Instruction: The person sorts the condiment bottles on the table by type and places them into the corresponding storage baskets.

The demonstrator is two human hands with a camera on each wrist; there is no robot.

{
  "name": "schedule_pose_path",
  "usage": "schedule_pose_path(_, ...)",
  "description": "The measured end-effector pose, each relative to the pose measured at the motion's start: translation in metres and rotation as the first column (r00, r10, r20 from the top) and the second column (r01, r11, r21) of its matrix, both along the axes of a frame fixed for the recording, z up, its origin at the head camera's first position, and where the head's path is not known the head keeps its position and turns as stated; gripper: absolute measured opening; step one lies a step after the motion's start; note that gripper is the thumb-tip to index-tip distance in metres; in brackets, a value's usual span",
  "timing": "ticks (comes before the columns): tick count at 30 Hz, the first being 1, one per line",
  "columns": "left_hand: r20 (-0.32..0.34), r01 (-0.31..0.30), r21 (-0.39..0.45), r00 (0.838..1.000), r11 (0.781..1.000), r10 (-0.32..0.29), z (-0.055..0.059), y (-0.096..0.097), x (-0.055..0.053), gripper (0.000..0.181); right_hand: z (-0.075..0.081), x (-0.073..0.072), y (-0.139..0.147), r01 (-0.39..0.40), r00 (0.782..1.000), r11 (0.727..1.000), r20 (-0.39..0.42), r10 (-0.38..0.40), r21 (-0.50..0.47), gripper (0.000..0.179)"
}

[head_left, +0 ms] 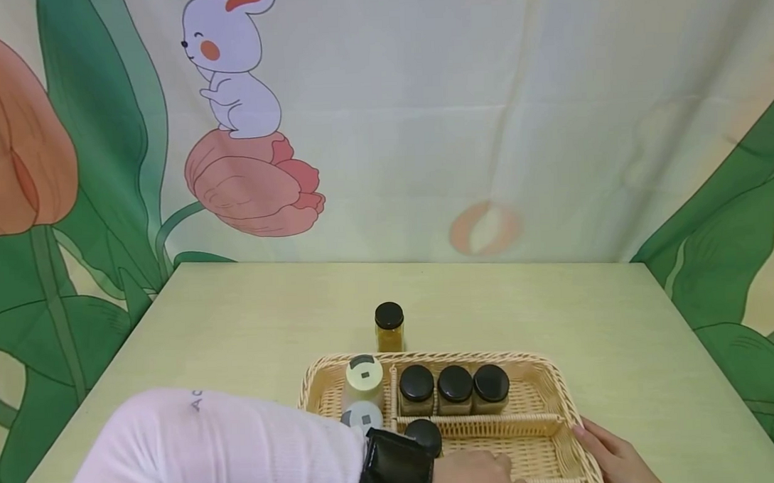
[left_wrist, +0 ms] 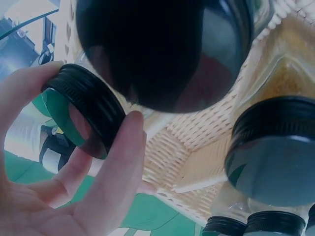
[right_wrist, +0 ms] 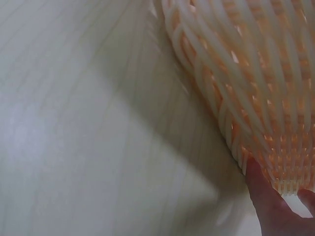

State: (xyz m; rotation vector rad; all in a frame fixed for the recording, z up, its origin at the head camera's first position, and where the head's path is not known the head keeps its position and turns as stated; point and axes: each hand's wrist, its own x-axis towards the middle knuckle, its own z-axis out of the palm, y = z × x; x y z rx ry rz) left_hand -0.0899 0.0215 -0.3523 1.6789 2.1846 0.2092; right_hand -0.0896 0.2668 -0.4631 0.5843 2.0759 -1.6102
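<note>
My left hand (head_left: 475, 471) reaches over the near part of a woven basket (head_left: 545, 360). In the left wrist view, the fingers and thumb pinch a spice jar by its black lid (left_wrist: 91, 108); the jar's body is mostly hidden. A larger-looking black lid (left_wrist: 162, 54) is close beside it. My right hand (head_left: 615, 455) holds the basket's right side, its fingertips at the woven wall in the right wrist view. Black-lidded jars (head_left: 455, 388) stand in a row in the back compartment, and another black-lidded jar (head_left: 424, 436) is nearer the left wrist.
Behind the basket stands a jar of yellow-brown contents (head_left: 389, 330). Two pale-lidded containers (head_left: 364, 374) occupy the basket's left compartment. Woven dividers (head_left: 496, 426) split the basket. The light wooden table (head_left: 236, 325) meets a printed cloth backdrop (head_left: 396, 142) at the back.
</note>
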Motion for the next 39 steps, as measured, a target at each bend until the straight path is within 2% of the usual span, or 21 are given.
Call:
schedule_pose_path(6,0.111,-0.030,-0.091,0.993,0.995,0.040,-0.004,0.000,-0.002,0.034,-0.002,0.002,0.000,0.018,1.000,0.999,-0.015,-0.018,-0.031,0.098)
schedule_pose_path(10,0.126,-0.042,-0.088,0.991,0.995,0.053,-0.004,0.000,-0.002,0.033,-0.002,0.003,0.000,0.019,1.000,0.999,-0.022,-0.020,-0.047,0.096)
schedule_pose_path(14,0.135,-0.043,-0.094,0.989,0.995,0.055,-0.003,-0.001,-0.004,0.031,-0.002,0.003,0.000,0.021,1.000,0.999,-0.017,-0.022,-0.045,0.097)
schedule_pose_path(18,0.149,-0.024,-0.145,0.988,0.989,0.045,-0.003,0.000,-0.009,0.030,-0.001,0.002,0.000,0.020,1.000,0.999,-0.001,-0.020,-0.040,0.105)
schedule_pose_path(23,0.103,-0.048,-0.197,0.992,0.979,0.069,-0.004,0.002,-0.010,0.028,-0.001,0.002,0.001,0.017,1.000,0.999,-0.007,-0.017,-0.032,0.103)
schedule_pose_path(29,0.085,-0.048,-0.200,0.994,0.979,0.066,-0.005,0.000,-0.011,0.029,-0.001,0.002,0.000,0.013,1.000,0.999,-0.005,-0.013,-0.032,0.106)
schedule_pose_path(32,0.079,-0.051,-0.191,0.995,0.980,0.067,-0.013,0.000,-0.012,0.029,-0.002,0.002,0.000,0.014,1.000,0.999,-0.010,-0.014,-0.032,0.105)
schedule_pose_path(37,0.089,-0.034,-0.186,0.995,0.982,0.051,-0.043,0.001,-0.021,0.032,-0.002,0.001,0.001,0.008,1.000,1.000,-0.004,-0.009,-0.028,0.107)
schedule_pose_path(39,0.088,-0.026,-0.190,0.995,0.982,0.044,-0.045,0.001,-0.022,0.032,-0.002,0.000,0.001,0.004,1.000,1.000,-0.004,-0.004,-0.026,0.108)
